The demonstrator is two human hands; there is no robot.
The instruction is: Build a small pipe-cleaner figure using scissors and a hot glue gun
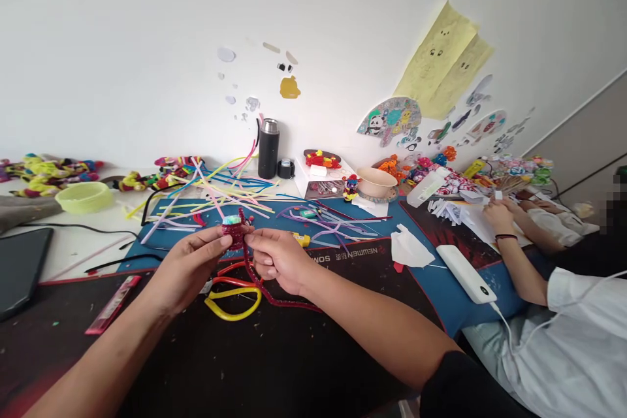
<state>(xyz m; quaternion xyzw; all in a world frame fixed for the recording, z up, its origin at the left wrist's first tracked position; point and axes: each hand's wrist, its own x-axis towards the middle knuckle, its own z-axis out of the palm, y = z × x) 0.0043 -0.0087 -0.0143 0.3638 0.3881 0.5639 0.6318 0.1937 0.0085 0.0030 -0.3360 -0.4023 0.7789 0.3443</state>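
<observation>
Between the thumb and fingers of my left hand [196, 258] is a small dark red pipe-cleaner piece [234, 234] with a pale blue-green top. My right hand [279, 258] pinches a dark red pipe cleaner [289, 304] close beside that piece; its long tail hangs down and runs right under my right forearm. Both hands are closed, held above the black mat, with the right fingertips near or touching the piece. Just below them lies a tool with a yellow loop handle [235, 313] and an orange one, partly hidden by my hands.
Loose pipe cleaners [220, 192] spread behind my hands. A black thermos [268, 149], a beige bowl [377, 181] and a green bowl [84, 197] stand farther back. A red packet [112, 305] lies left. On the right are a white power bank [465, 273] and another person's arm [522, 268].
</observation>
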